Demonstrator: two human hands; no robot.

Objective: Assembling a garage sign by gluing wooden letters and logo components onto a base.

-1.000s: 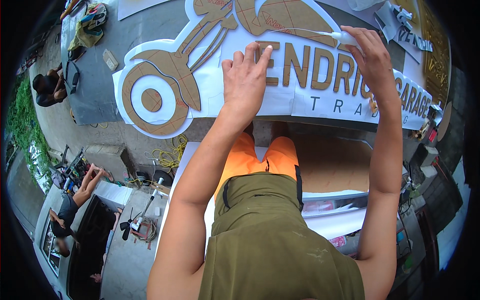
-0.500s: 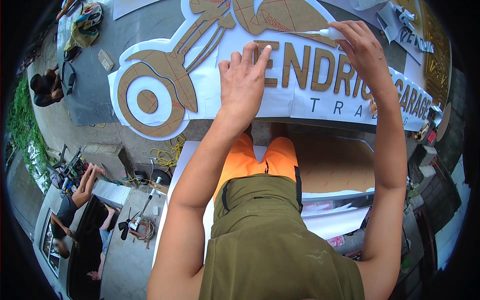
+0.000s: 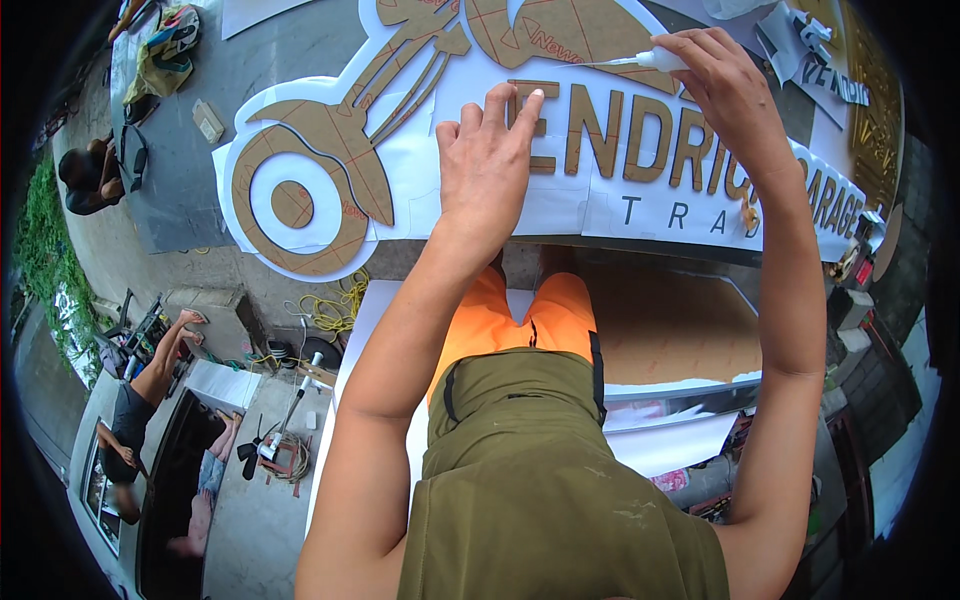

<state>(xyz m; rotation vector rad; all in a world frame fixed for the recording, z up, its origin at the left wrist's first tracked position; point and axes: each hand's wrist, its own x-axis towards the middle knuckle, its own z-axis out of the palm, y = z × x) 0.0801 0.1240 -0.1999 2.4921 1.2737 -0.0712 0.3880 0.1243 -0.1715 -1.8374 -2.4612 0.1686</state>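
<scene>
My right hand (image 3: 724, 92) grips a small white squeeze bottle (image 3: 661, 60) with a long thin nozzle. The nozzle points left, its tip by the lower edge of a large brown cut-out (image 3: 575, 35) at the top of the sign. Resting on the white backing sheet (image 3: 410, 190), my left hand (image 3: 487, 165) has its fingers spread, fingertips at the first of the raised brown letters (image 3: 592, 130); it partly hides that letter. To its left lies a brown wheel-shaped cut-out (image 3: 252, 215) with a round disc (image 3: 292, 204) in its middle.
The sign lies on a grey table (image 3: 190, 190) with a small pale block (image 3: 208, 120). A yellow cord (image 3: 345, 305) and a fan-like tool (image 3: 265, 450) are on the ground. Other people (image 3: 95, 175) are at the left. Gold patterned panels (image 3: 875, 120) stand far right.
My right hand and the bottle have shifted slightly, with the forearm moving a little right. My left hand holds its place. A person at the lower left has moved.
</scene>
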